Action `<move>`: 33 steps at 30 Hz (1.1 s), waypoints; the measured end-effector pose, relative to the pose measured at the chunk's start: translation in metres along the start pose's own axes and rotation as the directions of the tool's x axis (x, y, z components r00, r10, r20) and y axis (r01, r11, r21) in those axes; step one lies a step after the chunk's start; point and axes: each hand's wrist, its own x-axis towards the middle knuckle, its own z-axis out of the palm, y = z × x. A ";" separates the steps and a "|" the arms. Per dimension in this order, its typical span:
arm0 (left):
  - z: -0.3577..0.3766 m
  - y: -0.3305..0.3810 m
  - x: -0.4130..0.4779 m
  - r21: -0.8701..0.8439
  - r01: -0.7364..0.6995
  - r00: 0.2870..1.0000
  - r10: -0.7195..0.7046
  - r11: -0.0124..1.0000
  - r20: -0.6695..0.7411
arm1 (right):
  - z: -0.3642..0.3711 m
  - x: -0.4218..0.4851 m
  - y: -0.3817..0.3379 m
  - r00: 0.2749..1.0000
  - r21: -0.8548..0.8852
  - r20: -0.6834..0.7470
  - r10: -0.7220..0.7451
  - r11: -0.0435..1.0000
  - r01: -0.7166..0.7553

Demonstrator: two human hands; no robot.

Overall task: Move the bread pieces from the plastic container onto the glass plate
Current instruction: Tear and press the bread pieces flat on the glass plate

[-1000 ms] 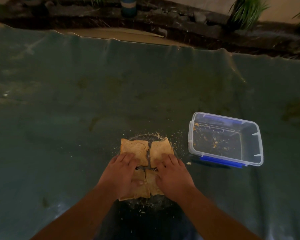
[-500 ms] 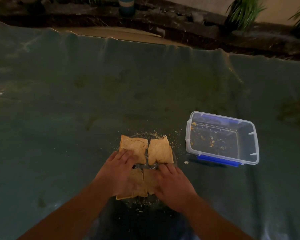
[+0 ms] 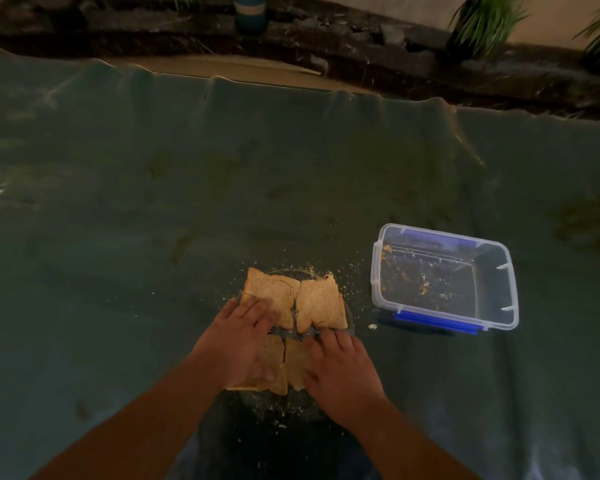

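Four toasted bread pieces lie on the glass plate [image 3: 293, 333] in the middle of the mat. The far left piece [image 3: 274, 292] and the far right piece [image 3: 321, 303] lie uncovered, side by side. My left hand [image 3: 236, 341] presses on the near left piece [image 3: 276, 355], with its fingertips reaching the far left piece. The near right piece [image 3: 293, 367] is under my right hand [image 3: 340, 365]. A bare strip of plate shows between the far and near pairs. To the right, the clear plastic container [image 3: 492, 289] with blue clips holds only crumbs.
Everything sits on a dark green mat [image 3: 118, 271] with crumbs scattered around the plate. Beyond the mat's far edge lie a strip of cardboard [image 3: 222, 67], dark soil with stones, a blue pot [image 3: 250, 12] and green plants [image 3: 482, 19].
Both hands have slid toward me with the two near bread pieces, and the gap between the near and far pairs has widened. The container has not moved.
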 end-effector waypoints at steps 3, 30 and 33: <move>-0.001 0.001 0.001 -0.004 -0.010 1.000 0.009 1.000 -0.021 | -0.012 0.017 0.012 1.000 0.010 0.013 -0.002 1.000 0.002; 0.006 0.025 -0.011 -0.123 0.030 0.997 -0.038 0.992 -0.065 | 0.005 0.031 -0.004 0.997 0.034 0.068 0.029 0.999 -0.032; -0.006 0.025 -0.006 -0.131 0.081 0.983 -0.101 0.988 -0.152 | -0.003 0.038 -0.005 0.996 0.076 -0.009 0.092 0.993 -0.091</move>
